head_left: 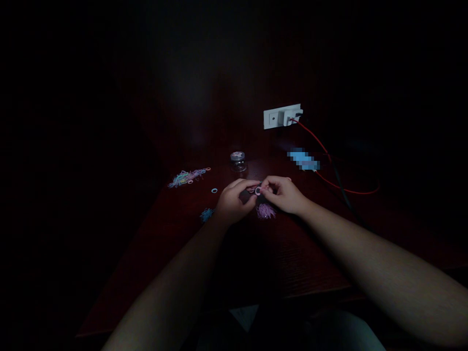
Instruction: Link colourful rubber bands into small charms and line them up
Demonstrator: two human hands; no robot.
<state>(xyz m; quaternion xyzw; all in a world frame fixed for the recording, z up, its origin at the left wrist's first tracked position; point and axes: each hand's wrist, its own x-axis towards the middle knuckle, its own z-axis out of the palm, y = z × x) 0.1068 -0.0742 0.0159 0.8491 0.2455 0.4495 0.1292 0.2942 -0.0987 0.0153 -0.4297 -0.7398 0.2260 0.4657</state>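
Observation:
Close together over the dark red table [234, 258], my two hands meet fingertip to fingertip. My right hand [284, 194] pinches a small pink elastic hair tie [258, 191] between thumb and fingers. Beside it, my left hand [234, 201] is curled, its thumb and fingers bent around a dark patch with pinkish bits; what it grips is too dim to make out. Just below the fingertips lies a pile of purple hair ties [266, 211]. A pile of blue hair ties [206, 214] sits left of my left wrist, partly hidden by it.
A mixed-colour heap of hair ties [186, 178] lies at the far left, and a single light-blue hair tie [214, 190] is nearer. Behind my hands stands a clear lidded jar [238, 161]. A wall socket [281, 117] feeds a red cable [318, 138] near a blurred blue object [303, 159].

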